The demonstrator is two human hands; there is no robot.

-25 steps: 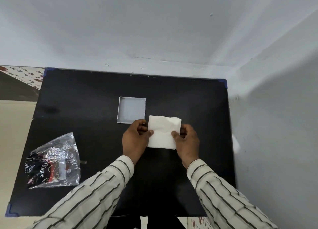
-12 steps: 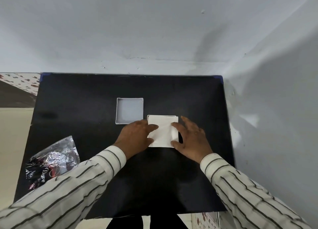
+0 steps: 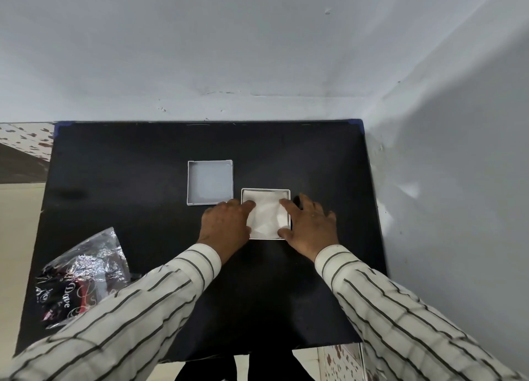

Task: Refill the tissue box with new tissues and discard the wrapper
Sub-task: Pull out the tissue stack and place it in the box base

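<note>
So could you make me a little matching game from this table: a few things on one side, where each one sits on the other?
Things:
1. tissues
2. empty white tray
3. wrapper
4. right hand

Places:
A. near-left part of the table
B. inside the white box, under both hands
C. on the box's right edge
D. just left of the box, farther back

Pairs: 1-B, 2-D, 3-A, 4-C

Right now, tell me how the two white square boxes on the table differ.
The far box is empty, its bare floor showing; the near box is filled with white tissues. The far box stands untouched, while the left hand and right hand press on the near box's tissues. Both are white, square, open-topped and similar in size.
</note>
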